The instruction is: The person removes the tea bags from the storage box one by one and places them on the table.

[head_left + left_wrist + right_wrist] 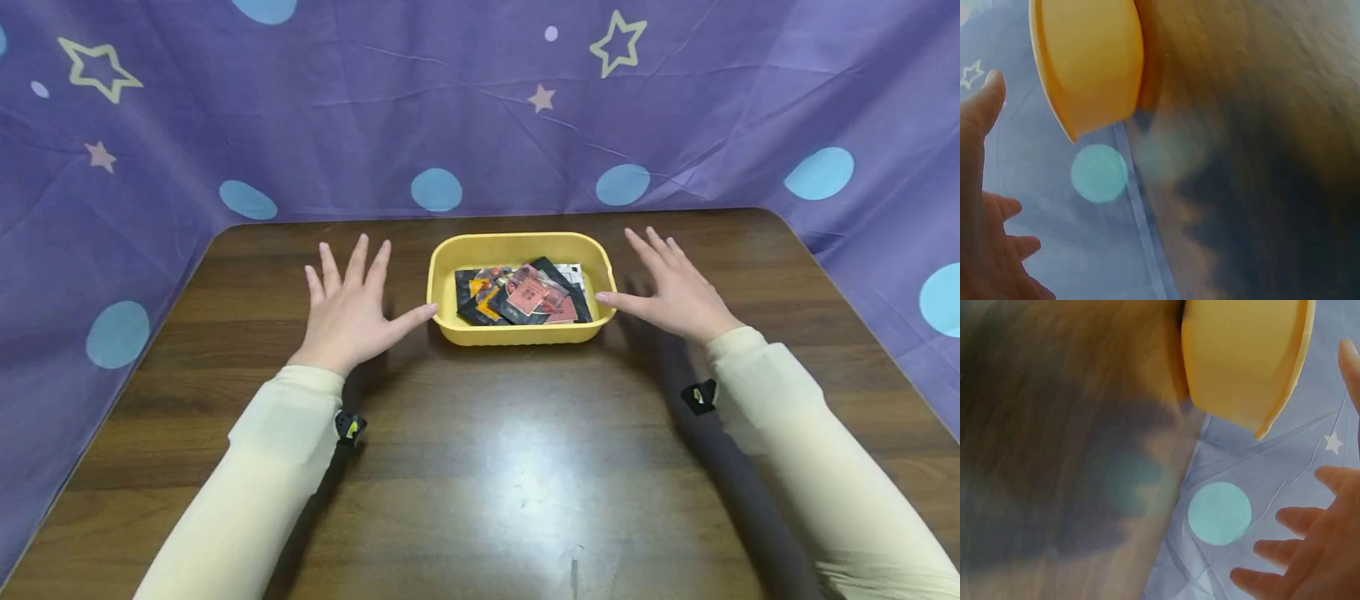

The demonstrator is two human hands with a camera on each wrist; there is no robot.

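Note:
A yellow basket point(517, 335) stands towards the back of the table, holding several small packets point(528, 296) in black, pink, orange and white. To its left is my left hand point(348, 321), fingers spread, thumb tip by the basket's left rim. My right hand point(678, 292) is spread on the other side, its thumb tip over or beside the right rim; whether either thumb touches cannot be told. Neither hand holds anything. In the left wrist view the basket point(1091, 62) is beyond the left hand point(985, 244); the right wrist view shows the basket point(1241, 356) and the right hand point(1316, 556).
The brown wooden table point(465, 467) reflects a bright light in its middle. Behind it and at both sides hangs a purple cloth point(337, 108) with stars and blue dots. Small black devices point(350, 427) sit at both wrists.

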